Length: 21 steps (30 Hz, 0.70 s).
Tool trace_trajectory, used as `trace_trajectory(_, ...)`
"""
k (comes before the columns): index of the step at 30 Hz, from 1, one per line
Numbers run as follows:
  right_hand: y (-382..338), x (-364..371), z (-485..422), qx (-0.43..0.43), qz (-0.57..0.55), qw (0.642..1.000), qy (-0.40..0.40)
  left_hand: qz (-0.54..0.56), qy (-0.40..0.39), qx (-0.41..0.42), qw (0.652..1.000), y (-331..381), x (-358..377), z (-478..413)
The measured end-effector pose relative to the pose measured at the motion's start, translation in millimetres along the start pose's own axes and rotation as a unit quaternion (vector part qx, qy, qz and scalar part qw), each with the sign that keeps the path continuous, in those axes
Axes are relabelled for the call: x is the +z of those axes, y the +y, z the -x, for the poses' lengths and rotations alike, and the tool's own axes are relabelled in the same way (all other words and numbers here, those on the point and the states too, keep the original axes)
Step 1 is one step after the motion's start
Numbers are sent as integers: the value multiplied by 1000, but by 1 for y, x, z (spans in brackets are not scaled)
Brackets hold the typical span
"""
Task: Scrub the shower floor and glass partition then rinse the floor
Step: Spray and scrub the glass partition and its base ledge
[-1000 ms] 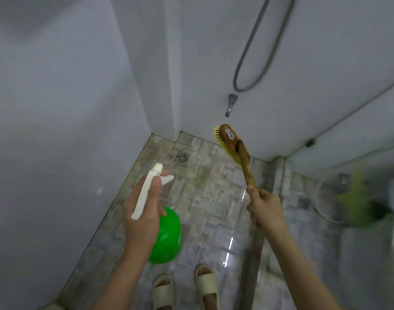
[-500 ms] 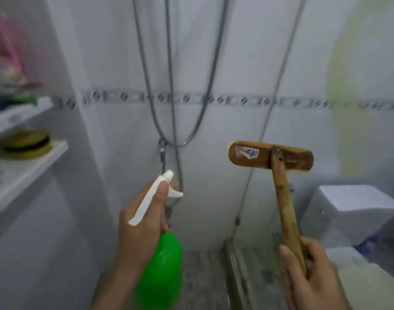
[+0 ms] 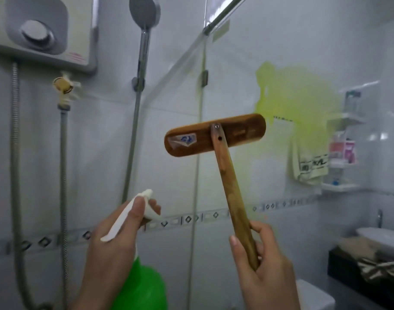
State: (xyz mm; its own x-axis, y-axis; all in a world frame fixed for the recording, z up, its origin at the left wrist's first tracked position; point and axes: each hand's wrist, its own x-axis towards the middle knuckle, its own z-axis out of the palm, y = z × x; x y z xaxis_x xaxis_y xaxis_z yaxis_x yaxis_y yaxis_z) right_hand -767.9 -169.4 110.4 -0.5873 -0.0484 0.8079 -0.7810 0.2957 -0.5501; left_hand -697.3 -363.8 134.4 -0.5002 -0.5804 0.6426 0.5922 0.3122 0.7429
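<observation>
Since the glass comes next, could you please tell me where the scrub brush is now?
In the head view, the wooden scrub brush is held up centre-right by the right hand, its head in front of the glass partition.

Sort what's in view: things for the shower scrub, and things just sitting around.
For the job: scrub brush, gripped by the right hand; green spray bottle, gripped by the left hand; glass partition; shower head, likely for rinsing.
Just around: water heater; towel; corner shelves; sink; toilet.
</observation>
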Motion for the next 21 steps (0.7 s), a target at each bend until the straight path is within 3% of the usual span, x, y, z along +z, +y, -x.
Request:
trace_trajectory(7, -7, 5, -65, -94, 75, 990, 76, 72, -98, 22, 992, -7, 53, -90)
trace_trajectory(13, -26, 5, -85, -36, 199, 965, 166, 174, -180, 18, 968, -29, 85, -157)
trace_trajectory(21, -44, 16, -106, -25, 297, 931, 210, 225, -251, -17, 941, -60, 120, -199)
